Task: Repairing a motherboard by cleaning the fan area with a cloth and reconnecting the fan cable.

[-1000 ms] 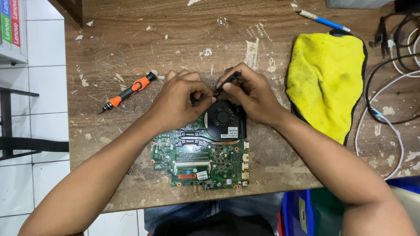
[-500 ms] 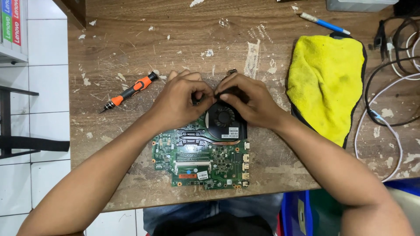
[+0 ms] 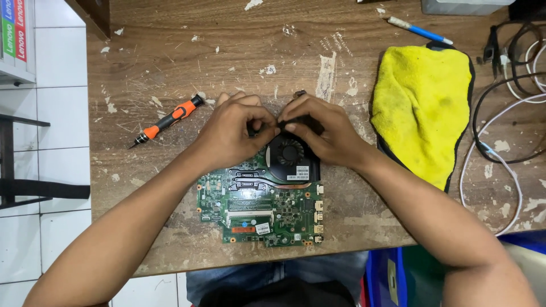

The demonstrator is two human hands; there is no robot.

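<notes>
My left hand (image 3: 230, 133) and right hand (image 3: 324, 131) meet fingertip to fingertip, pinching closed on a small black part at the far edge of the round black cooling fan (image 3: 290, 153); the green circuit board (image 3: 261, 210) lies below my wrists on the scuffed wooden table (image 3: 227, 51).

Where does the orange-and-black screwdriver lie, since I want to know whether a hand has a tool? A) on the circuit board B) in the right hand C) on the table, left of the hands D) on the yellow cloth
C: the screwdriver lies on the wooden table, apart from the left hand.
</notes>
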